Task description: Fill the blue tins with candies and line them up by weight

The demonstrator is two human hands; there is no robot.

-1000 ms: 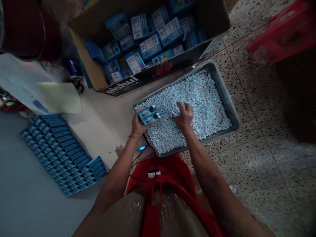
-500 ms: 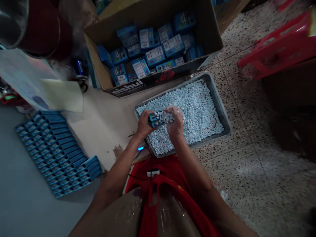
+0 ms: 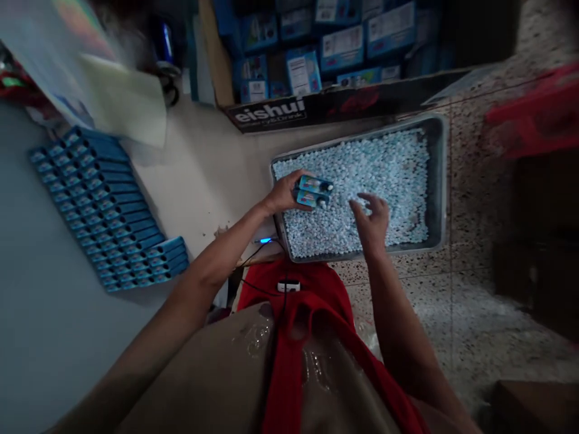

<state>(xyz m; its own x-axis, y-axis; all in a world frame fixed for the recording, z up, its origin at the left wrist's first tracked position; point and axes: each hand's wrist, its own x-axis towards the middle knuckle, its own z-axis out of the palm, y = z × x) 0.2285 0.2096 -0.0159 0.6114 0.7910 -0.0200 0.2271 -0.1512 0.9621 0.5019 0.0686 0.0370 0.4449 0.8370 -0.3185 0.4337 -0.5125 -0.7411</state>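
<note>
Two small blue boxes sit side by side in my left hand, over the left part of a grey metal tray. A few white pieces show at the right ends of the boxes. Small pale blue and white candy-like pellets cover most of the tray's bottom. Over the middle of those pellets hovers my right hand, its thumb and fingers apart with nothing visible between them. It is to the right of the boxes and does not touch them.
Stacked slim blue boxes stand at the left of the pale tabletop. Behind the tray is a cardboard carton holding several blue packs. A blue can, papers and a red plastic object lie around.
My right hand has left the boxes and moved right, its fingers now apart. The heap of pellets on the boxes is gone, except for a few. The view has shifted.
</note>
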